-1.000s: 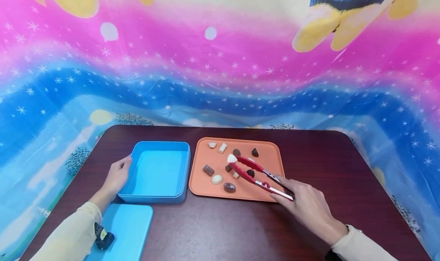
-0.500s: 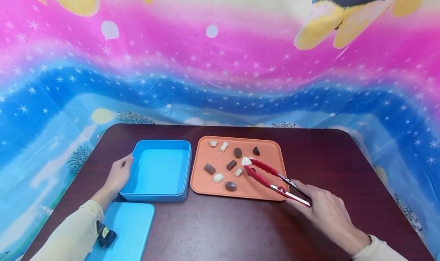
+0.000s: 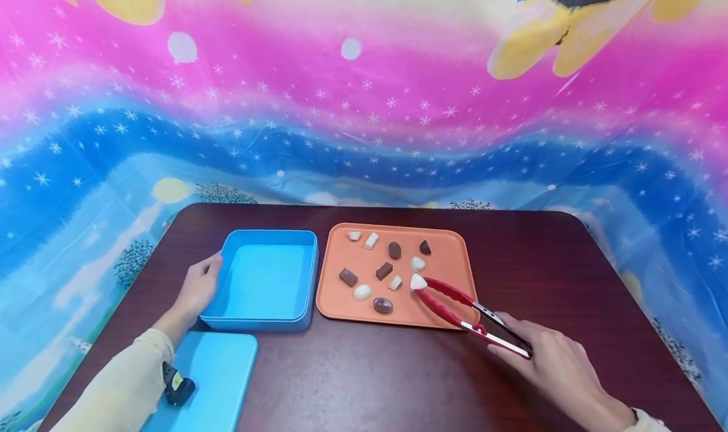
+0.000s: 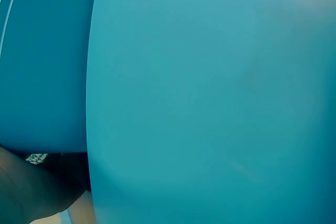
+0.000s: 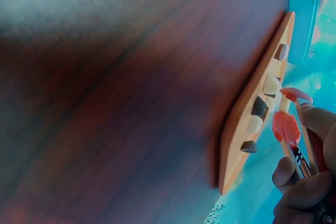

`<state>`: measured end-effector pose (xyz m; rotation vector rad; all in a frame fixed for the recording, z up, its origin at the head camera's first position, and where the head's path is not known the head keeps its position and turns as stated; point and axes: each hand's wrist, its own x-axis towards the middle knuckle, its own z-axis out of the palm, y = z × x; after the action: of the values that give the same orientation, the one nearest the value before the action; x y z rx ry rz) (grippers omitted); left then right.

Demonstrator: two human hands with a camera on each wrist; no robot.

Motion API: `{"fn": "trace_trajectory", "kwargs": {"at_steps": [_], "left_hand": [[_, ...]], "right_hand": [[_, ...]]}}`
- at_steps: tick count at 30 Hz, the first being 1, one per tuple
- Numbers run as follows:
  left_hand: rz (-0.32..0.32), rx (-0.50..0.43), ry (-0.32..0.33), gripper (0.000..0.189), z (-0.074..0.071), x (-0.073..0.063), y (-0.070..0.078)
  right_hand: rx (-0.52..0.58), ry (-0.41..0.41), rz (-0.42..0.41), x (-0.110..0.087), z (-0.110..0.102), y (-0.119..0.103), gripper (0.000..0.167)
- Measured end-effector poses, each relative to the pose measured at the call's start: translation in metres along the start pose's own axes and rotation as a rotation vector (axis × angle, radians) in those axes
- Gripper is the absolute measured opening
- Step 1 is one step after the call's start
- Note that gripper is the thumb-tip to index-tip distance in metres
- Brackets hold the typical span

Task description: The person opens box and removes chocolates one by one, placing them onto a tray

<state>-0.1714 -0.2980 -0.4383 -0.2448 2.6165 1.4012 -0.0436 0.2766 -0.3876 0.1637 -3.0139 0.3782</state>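
Note:
My right hand (image 3: 560,362) grips a pair of red-and-steel tongs (image 3: 455,312), also seen in the right wrist view. At the tongs' tips is a white chocolate-like piece (image 3: 418,282), over the right part of an orange tray (image 3: 347,314). Dark, brown and white pieces lie scattered on that tray, among them a white one (image 3: 418,264) just beyond the tips and a brown oval (image 3: 383,305) near the front edge. With my left hand (image 3: 199,287) I hold the left wall of a blue square box (image 3: 267,280), which has nothing inside. My left fingers are partly hidden.
A flat blue lid (image 3: 222,369) lies on the dark table (image 3: 364,375) in front of the box, under my left forearm. The tray stands close to the box's right side. A printed cloth (image 3: 364,116) hangs behind the table.
The tongs, with the white piece at their tips, have moved right and nearer to me across the tray, uncovering other pieces. My left hand stays at the box.

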Motion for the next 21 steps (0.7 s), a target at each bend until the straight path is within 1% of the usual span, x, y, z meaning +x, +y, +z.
{"fn": "trace_trajectory", "kwargs": {"at_steps": [5,13,16,21], "left_hand": [[-0.003,-0.001,0.000,0.070,0.000,0.001,-0.001],[0.002,0.002,-0.002,0.068,0.001,0.001,0.001],[0.005,0.003,-0.001,0.067,0.001,0.001,0.002],[0.001,-0.001,0.001,0.067,0.001,0.000,0.001]], "right_hand": [[-0.007,-0.017,0.005,-0.003,0.002,0.004,0.062],[-0.008,0.032,0.009,-0.002,0.000,0.017,0.063],[-0.010,0.022,0.020,0.001,0.000,0.020,0.063],[0.002,-0.021,0.054,0.008,0.002,0.024,0.065]]}}
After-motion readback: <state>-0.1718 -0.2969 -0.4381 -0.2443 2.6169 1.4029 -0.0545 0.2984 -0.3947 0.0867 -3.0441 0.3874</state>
